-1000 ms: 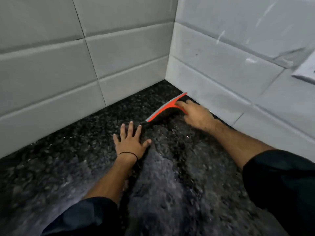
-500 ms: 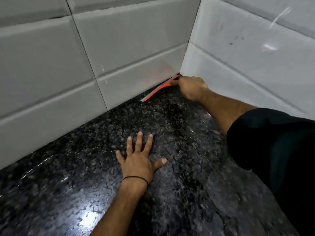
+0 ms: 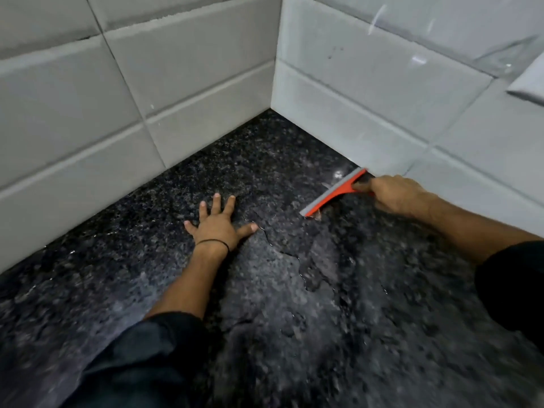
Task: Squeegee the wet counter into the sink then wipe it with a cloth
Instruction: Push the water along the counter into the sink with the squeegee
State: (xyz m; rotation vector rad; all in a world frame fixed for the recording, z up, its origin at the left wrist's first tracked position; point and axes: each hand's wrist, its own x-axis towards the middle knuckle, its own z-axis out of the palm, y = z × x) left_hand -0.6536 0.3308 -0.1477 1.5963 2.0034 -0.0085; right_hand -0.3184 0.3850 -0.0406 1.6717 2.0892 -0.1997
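Squeegee [image 3: 334, 192] in right hand [image 3: 396, 195], seemingly on wet counter [image 3: 294, 319].

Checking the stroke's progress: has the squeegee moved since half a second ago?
Yes. The squeegee, gripped by the right hand, has come out of the tiled wall corner toward the person, along the right-hand wall's foot.

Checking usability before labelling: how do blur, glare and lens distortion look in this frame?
Head view: the lower counter is smeared by motion blur, while the squeegee, the right hand and the left hand stay fairly sharp; small glints mark wet patches near the blade; the wall tiles bow from the wide-angle lens; lighting is dim and even.
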